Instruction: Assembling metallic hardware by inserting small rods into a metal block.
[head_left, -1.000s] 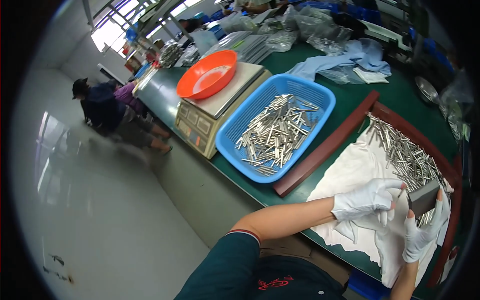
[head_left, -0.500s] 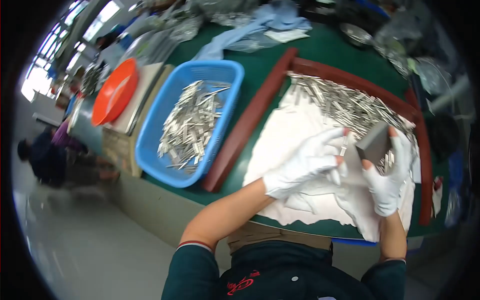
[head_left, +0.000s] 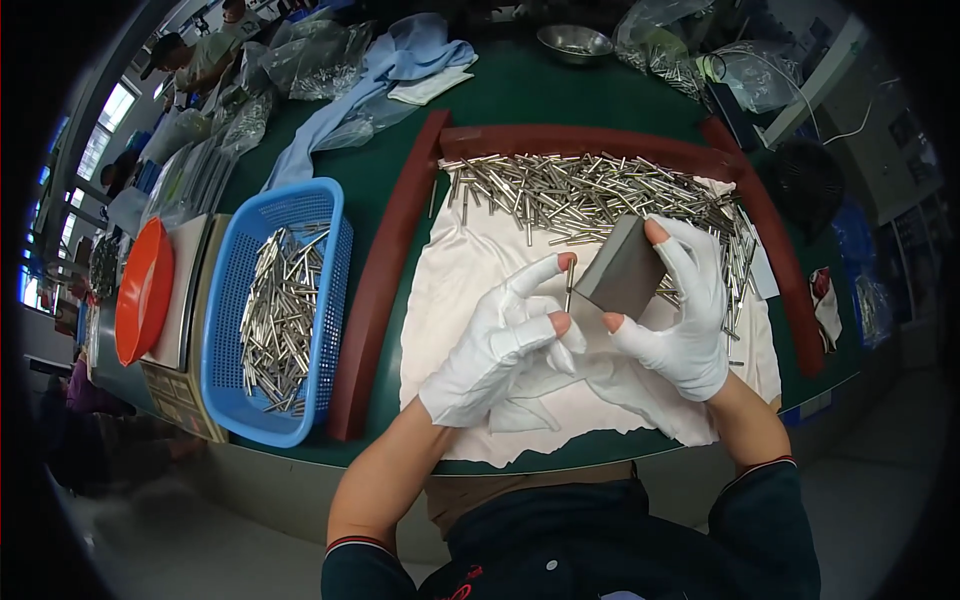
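Note:
Both hands wear white gloves with cut-off fingertips. My left hand [head_left: 505, 340] pinches a thin metal pin [head_left: 569, 287] upright between thumb and forefinger. My right hand [head_left: 680, 315] grips a grey rectangular block [head_left: 622, 270], tilted, right beside the pin. Both are held above a white cloth [head_left: 470, 260] inside a dark red wooden frame [head_left: 385, 270]. A heap of many metal pins [head_left: 590, 190] lies on the far part of the cloth.
A blue plastic basket [head_left: 325, 250] with several pins stands left of the frame on the green table [head_left: 380, 160]. Further left an orange bowl [head_left: 143, 290] sits on a scale. Plastic bags, blue cloth and a metal bowl [head_left: 573, 40] lie at the back. Other people work far left.
The view has swung right and down so the frame and my hands are now central. My left hand has taken up a pin and holds it beside the block.

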